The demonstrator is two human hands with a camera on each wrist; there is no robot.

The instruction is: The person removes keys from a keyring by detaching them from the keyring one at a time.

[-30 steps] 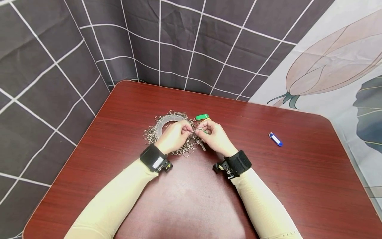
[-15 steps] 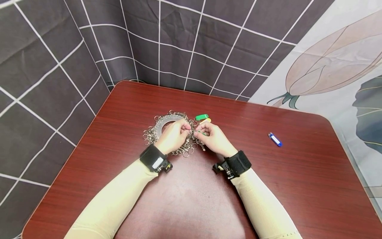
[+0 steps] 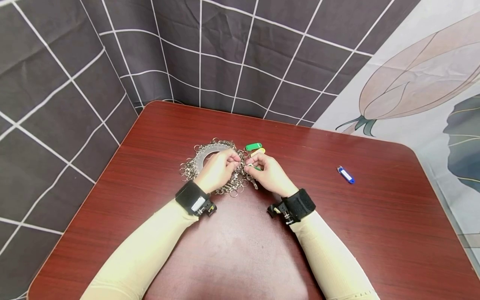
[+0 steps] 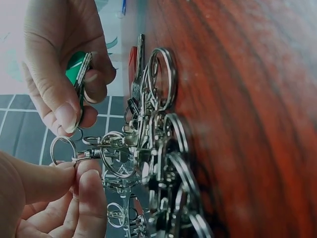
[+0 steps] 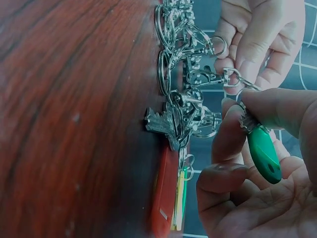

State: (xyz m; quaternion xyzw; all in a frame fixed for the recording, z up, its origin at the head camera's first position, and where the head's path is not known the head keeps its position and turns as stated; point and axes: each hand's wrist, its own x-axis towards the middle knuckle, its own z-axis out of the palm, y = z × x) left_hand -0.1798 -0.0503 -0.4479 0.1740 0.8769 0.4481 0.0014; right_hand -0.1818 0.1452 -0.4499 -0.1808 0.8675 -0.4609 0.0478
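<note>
Both hands work over the middle of the counter. The left hand pinches a small key ring from the ring pile; the right hand grasps a green tag, seemingly not yet joined. Farther right, a blue tag lies apart, with open room around.

A dark red wooden table with rounded corners is standing against hanging cloths. A grey cloth with white grid lines is covering the left and back sides. A pale cloth with a flower print is hanging behind the table's right edge.
</note>
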